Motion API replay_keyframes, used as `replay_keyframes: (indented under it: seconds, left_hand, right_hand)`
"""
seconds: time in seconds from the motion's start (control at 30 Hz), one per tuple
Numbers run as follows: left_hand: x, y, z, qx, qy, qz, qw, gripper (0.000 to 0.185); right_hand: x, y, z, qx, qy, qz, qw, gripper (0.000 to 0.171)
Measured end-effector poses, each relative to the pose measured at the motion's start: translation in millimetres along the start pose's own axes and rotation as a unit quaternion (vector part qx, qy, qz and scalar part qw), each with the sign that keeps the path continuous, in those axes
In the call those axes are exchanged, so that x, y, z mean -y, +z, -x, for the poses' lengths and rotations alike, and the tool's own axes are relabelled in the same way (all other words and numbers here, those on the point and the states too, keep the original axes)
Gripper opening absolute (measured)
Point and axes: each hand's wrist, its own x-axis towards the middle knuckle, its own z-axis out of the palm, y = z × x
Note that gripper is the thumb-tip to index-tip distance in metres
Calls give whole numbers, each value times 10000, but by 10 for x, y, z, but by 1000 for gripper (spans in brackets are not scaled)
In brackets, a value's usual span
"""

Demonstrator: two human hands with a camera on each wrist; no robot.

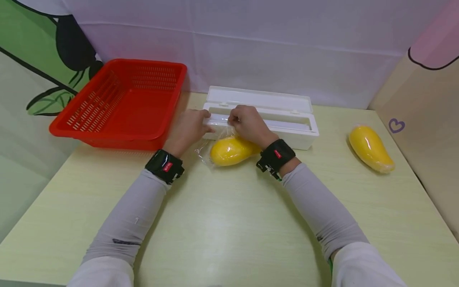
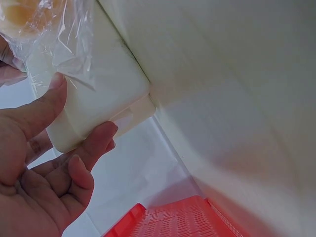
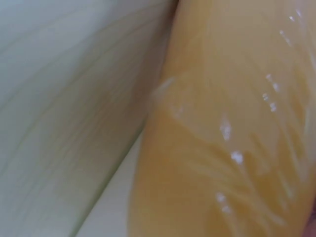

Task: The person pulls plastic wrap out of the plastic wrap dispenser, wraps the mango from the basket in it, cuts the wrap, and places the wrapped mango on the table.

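Note:
A white cling film dispenser box (image 1: 294,139) stands with its lid (image 1: 261,100) raised and a roll of film (image 1: 283,124) inside. My left hand (image 1: 188,129) grips the box's left end, and in the left wrist view its thumb (image 2: 52,98) lies by the loose clear film (image 2: 74,49). With curled fingers my right hand (image 1: 251,125) pinches film at the box's front edge; its fingertips are partly hidden. A yellow mango (image 1: 229,151), film around it, lies against the box's front below my right hand. That mango (image 3: 222,123) fills much of the right wrist view.
A red plastic basket (image 1: 143,139) with slotted sides stands left of the box, close to my left hand. Another film-wrapped mango (image 1: 371,149) lies at the table's right side. A cloth backdrop (image 1: 251,59) rises behind the pale wooden table (image 1: 215,231).

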Motion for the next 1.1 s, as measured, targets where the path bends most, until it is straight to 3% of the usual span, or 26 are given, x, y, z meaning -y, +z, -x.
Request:
replay_keyframes:
  seconds: [1.1]
  left_hand:
    - [-14, -5, 23, -45, -47, 23, 10000, 49]
  right_hand:
    - [14, 58, -56, -14, -202, -226, 9995, 10]
